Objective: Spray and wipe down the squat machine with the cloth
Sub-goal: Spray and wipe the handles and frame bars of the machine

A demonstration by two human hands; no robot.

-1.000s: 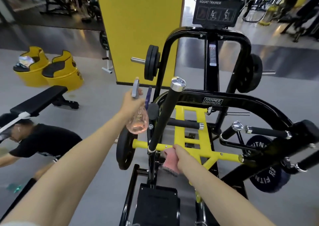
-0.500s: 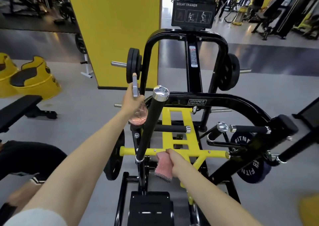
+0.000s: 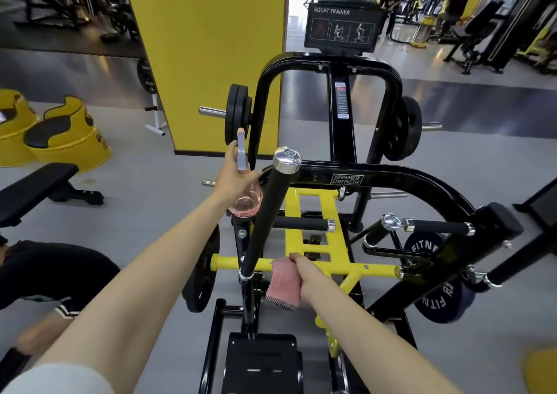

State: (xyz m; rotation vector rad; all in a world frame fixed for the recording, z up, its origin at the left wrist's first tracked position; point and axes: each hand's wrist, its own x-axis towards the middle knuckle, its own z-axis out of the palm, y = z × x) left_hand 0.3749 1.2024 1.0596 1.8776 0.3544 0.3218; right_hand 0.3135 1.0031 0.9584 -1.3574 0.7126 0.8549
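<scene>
Right hand (image 3: 309, 276): clenched round the cloth (image 3: 283, 285), pressing it against the yellow crossbar (image 3: 376, 270) of the squat machine (image 3: 391, 179)
Cloth: pink, bunched into a pad, its lower edge hanging below the grip; judged soft, light and limp, so best held gathered in the palm with the bar behind it, as here
Crossbar: painted tube, judged stiff and smooth; it runs out to both sides of the grip, with the longer bare stretch to the right
Black handle (image 3: 271, 213): padded post with a chrome cap, rising just left of the cloth grip and crossing in front of the bottle
Left hand (image 3: 233, 176): grasping the spray bottle (image 3: 245, 204) at its neck, below the grey spray head; held up beyond and to the left of the cloth grip
Spray bottle: clear, rounded, with a little pinkish liquid; judged light, and slippery if wet; the neck is the sound place to hold it
Step in hand: judged to be wiping, with the spray kept ready
Beyond both grips: black frame, loaded plates and the placard (image 3: 343, 27), none under the cloth at this moment
</scene>
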